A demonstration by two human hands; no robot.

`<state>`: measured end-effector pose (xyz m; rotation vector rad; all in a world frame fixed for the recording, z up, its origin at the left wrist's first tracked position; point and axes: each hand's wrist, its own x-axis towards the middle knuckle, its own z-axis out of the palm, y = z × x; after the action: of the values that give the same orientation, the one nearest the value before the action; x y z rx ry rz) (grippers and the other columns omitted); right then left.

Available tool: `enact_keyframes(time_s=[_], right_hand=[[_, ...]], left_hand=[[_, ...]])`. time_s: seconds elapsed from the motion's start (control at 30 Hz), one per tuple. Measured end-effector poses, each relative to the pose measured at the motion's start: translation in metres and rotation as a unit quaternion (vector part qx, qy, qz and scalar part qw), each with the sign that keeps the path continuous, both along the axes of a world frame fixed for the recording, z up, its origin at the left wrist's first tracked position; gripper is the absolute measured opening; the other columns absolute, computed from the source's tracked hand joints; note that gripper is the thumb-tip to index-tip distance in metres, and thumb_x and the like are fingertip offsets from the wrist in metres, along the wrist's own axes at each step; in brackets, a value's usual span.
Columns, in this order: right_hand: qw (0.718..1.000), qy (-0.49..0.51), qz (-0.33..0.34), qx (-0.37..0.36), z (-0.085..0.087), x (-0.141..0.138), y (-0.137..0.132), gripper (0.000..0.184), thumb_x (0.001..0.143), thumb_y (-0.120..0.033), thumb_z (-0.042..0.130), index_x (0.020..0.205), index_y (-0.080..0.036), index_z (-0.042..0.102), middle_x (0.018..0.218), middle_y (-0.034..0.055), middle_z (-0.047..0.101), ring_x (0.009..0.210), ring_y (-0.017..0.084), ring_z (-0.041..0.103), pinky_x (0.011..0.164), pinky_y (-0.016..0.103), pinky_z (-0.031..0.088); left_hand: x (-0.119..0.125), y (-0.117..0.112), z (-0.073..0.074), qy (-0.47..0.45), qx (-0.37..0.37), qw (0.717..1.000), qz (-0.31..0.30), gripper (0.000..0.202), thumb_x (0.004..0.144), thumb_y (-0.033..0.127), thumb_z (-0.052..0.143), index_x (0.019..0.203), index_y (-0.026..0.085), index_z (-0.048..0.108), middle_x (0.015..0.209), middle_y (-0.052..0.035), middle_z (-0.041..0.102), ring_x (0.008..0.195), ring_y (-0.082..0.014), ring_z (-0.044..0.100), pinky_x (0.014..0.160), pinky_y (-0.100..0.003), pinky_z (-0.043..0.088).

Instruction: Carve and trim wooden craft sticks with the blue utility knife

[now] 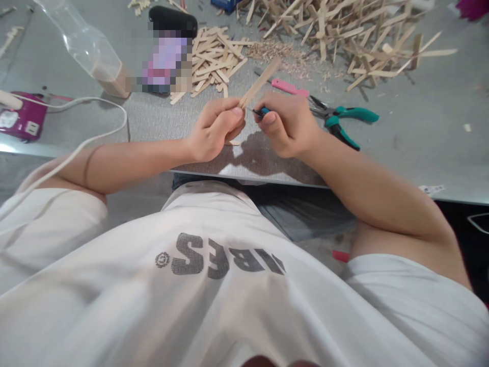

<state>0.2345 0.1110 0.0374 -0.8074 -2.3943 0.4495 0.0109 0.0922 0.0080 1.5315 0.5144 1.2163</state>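
Observation:
My left hand (218, 127) is closed around the lower end of a wooden craft stick (263, 81), which slants up and to the right. My right hand (290, 125), close beside it, is closed on a small black-and-blue tool (262, 111). A thin tip of this tool points toward the stick; its exact kind is mostly hidden by the fingers. Beneath my left hand a short wooden piece (233, 143) lies on the table. Just beyond my right hand are a pink-handled knife (289, 87) and pliers with teal-and-black handles (353, 113).
Craft sticks (216, 61) are heaped beyond my left hand, with wood shavings (275, 50) beside them. Thin wooden strips (336, 28) form a tangled pile at the back right. A plastic bottle (89, 51), a pixelated phone (166, 58), a black case (172, 20) and a white cable (109, 127) are to the left.

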Motion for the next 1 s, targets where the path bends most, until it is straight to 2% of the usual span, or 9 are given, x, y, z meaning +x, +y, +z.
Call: enact_keyframes(time_s=[0.13,0.23,0.4,0.6,0.7,0.87,1.0], right_hand=[[1.000,-0.005,0.002,0.000,0.002,-0.001,-0.001,0.069,0.115,-0.089,0.016,0.098,-0.033,0.051,0.082,0.0045,0.061,0.076,0.028,0.058,0.077,0.047,0.047],[1.000,-0.011,-0.003,0.003,-0.001,0.000,0.002,0.074,0.111,-0.095,0.013,0.099,-0.034,0.054,0.082,0.0044,0.063,0.077,0.028,0.060,0.078,0.048,0.050],[0.999,0.006,0.034,0.025,-0.006,0.000,0.006,0.075,0.115,-0.092,0.014,0.096,-0.032,0.055,0.075,0.0028,0.059,0.069,0.026,0.057,0.069,0.047,0.046],[0.999,-0.023,0.031,0.010,-0.006,0.001,0.004,0.079,0.113,-0.093,0.011,0.101,-0.031,0.059,0.080,0.0033,0.062,0.073,0.025,0.059,0.074,0.045,0.049],[0.999,-0.041,0.022,0.005,-0.007,0.002,0.004,0.082,0.112,-0.095,0.009,0.105,-0.032,0.060,0.082,0.0046,0.063,0.074,0.027,0.061,0.076,0.046,0.050],[0.999,-0.047,0.008,0.010,-0.010,0.001,0.003,0.081,0.112,-0.093,0.007,0.106,-0.033,0.061,0.083,0.0051,0.064,0.075,0.030,0.064,0.076,0.048,0.052],[0.999,-0.042,0.016,0.030,-0.012,0.000,0.004,0.080,0.113,-0.091,0.007,0.107,-0.031,0.060,0.082,0.0057,0.065,0.073,0.029,0.065,0.073,0.048,0.051]], left_hand=[[0.000,-0.001,0.002,-0.013,0.023,1.000,-0.007,0.064,0.108,0.072,0.065,0.073,0.031,0.031,0.061,0.0094,0.017,0.054,-0.0090,0.023,0.059,-0.031,0.020],[0.001,-0.002,0.002,-0.014,0.019,1.000,-0.003,0.061,0.108,0.068,0.063,0.072,0.031,0.030,0.058,0.0095,0.018,0.053,-0.0094,0.021,0.057,-0.032,0.018],[0.004,0.001,-0.005,-0.002,0.001,1.000,0.008,0.062,0.107,0.071,0.060,0.069,0.032,0.030,0.053,0.0070,0.027,0.052,-0.0115,0.021,0.055,-0.037,0.015],[0.003,0.001,-0.009,0.017,0.021,1.000,0.002,0.064,0.108,0.076,0.057,0.072,0.031,0.028,0.060,0.0090,0.015,0.050,-0.0097,0.020,0.055,-0.031,0.018],[0.003,0.001,-0.012,0.009,0.023,1.000,0.006,0.069,0.106,0.081,0.061,0.071,0.031,0.029,0.060,0.0092,0.013,0.049,-0.0096,0.018,0.054,-0.032,0.017],[0.004,0.002,-0.020,0.001,0.044,0.999,0.019,0.070,0.110,0.082,0.059,0.071,0.030,0.031,0.058,0.0077,0.022,0.051,-0.0106,0.022,0.055,-0.034,0.019],[0.003,-0.001,-0.019,-0.018,0.074,0.997,0.022,0.072,0.114,0.077,0.061,0.071,0.029,0.030,0.057,0.0074,0.025,0.051,-0.0101,0.023,0.057,-0.033,0.021]])
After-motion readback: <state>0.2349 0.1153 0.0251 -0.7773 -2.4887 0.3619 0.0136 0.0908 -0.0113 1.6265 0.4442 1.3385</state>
